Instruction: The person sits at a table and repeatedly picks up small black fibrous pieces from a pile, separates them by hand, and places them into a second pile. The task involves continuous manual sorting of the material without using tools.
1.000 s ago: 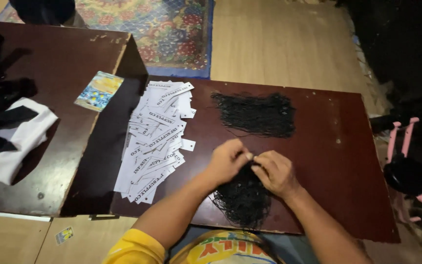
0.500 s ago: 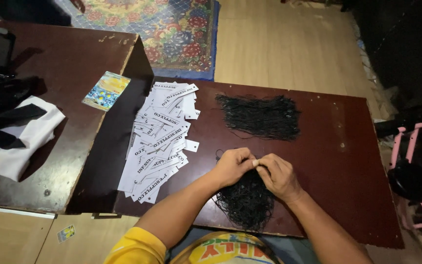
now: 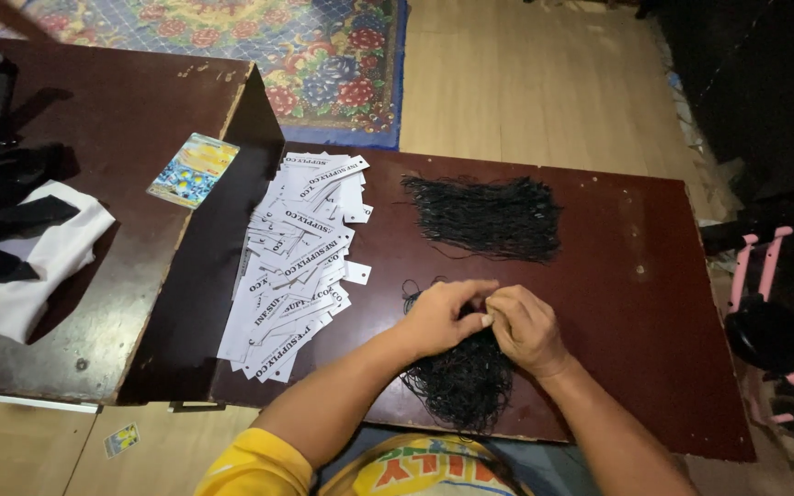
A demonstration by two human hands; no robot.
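The left hand (image 3: 438, 317) and the right hand (image 3: 527, 329) meet fingertip to fingertip over the near pile of black strings (image 3: 463, 381), at the near edge of the dark red table (image 3: 636, 276). Both sets of fingers are pinched shut on what looks like a single thin strand drawn up from that pile — too fine to make out clearly. The step in hand reads as separating one string from the tangle; the next move would call for a steady pull that frees it without dragging its neighbours along, and then something to put it on.

A second, flatter pile of black strings (image 3: 489, 216) lies farther off, well apart from the hands. To the left, a loose heap of white paper tags (image 3: 300, 253) spreads from the far edge toward the near one — narrow rectangular strips with dark print, overlapping at all angles, one small tag lying just beside the heap.

On the adjoining brown table (image 3: 94, 119) at left sit a small rectangular card, blue and yellow (image 3: 193, 169), and a white cloth (image 3: 25, 266) with black fabric over it.
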